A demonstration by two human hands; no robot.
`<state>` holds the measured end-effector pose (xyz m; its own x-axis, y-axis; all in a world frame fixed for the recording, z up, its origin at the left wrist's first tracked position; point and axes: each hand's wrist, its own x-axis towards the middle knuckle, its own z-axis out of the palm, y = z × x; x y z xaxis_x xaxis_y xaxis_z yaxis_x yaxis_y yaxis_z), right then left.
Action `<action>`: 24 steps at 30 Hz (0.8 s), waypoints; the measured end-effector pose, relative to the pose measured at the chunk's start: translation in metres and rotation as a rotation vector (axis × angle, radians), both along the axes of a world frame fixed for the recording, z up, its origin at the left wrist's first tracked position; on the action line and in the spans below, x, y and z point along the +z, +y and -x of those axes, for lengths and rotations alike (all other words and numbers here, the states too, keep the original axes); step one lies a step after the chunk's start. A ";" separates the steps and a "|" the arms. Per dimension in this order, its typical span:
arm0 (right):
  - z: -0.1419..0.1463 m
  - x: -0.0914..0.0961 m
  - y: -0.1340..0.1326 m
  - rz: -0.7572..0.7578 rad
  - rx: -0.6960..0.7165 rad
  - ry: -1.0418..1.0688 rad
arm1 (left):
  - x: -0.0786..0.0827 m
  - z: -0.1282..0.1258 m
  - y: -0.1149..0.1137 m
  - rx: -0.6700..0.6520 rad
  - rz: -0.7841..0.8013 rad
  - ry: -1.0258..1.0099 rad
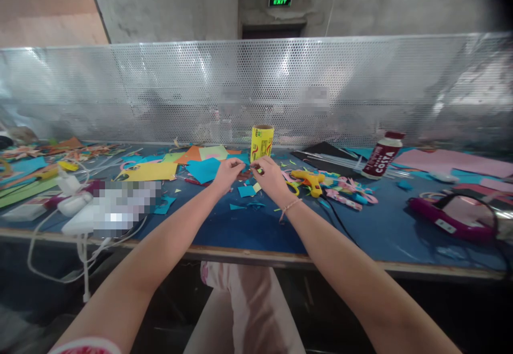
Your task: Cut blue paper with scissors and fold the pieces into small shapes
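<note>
Over the middle of the blue table, my left hand (228,174) and my right hand (270,177) face each other with a small gap between them. Fingers and thumb are pinched together on both; whatever lies between the tips is too small to make out. A yellow printed roll (261,143) stands upright just behind my right hand. Beside my left hand lies a sheet of blue paper (203,170). Small blue paper scraps (246,191) are scattered beneath the hands. Right of my right hand lies a yellow glue gun (311,181) with a black cord.
A dark red COSTA bottle (380,157) leans among clear sticks at the right. Farther right rests a purple, handled object (449,220). White chargers and cables (74,204) crowd the left front. A perforated metal screen (176,92) closes off the table's back.
</note>
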<state>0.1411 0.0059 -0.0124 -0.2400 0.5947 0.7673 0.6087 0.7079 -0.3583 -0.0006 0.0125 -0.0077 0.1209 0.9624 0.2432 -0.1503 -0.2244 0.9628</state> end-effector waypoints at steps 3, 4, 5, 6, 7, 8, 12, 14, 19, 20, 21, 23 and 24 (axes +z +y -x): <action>0.000 -0.002 0.002 -0.022 0.018 0.004 | 0.002 0.000 -0.002 -0.010 0.006 -0.023; -0.001 -0.002 0.003 -0.042 0.025 0.006 | 0.003 0.000 -0.003 -0.016 0.010 -0.033; -0.001 -0.002 0.004 -0.068 0.033 0.005 | 0.003 0.000 -0.004 -0.023 0.017 -0.045; -0.001 -0.003 0.004 -0.098 0.040 -0.001 | 0.004 -0.001 -0.004 -0.032 0.027 -0.058; -0.001 -0.003 0.004 -0.129 0.044 -0.011 | 0.004 -0.001 -0.005 -0.042 0.040 -0.073; -0.002 -0.002 0.004 -0.158 0.047 -0.028 | 0.005 -0.001 -0.005 -0.051 0.054 -0.087; -0.003 -0.001 0.002 -0.214 0.053 -0.140 | 0.002 0.000 -0.003 -0.080 0.088 -0.129; -0.003 0.000 0.001 -0.216 0.061 -0.191 | 0.000 0.000 -0.001 -0.091 0.091 -0.142; -0.005 0.003 -0.001 -0.210 0.072 -0.264 | -0.002 0.001 0.000 -0.098 0.089 -0.148; -0.006 0.004 -0.002 -0.213 0.076 -0.271 | -0.002 0.001 0.000 -0.095 0.087 -0.145; -0.007 0.005 -0.002 -0.218 0.081 -0.275 | -0.002 0.001 0.000 -0.093 0.083 -0.143; -0.008 0.006 -0.002 -0.226 0.092 -0.279 | -0.002 0.001 0.001 -0.100 0.069 -0.138; -0.009 0.006 -0.002 -0.229 0.099 -0.281 | -0.003 0.001 0.002 -0.105 0.063 -0.138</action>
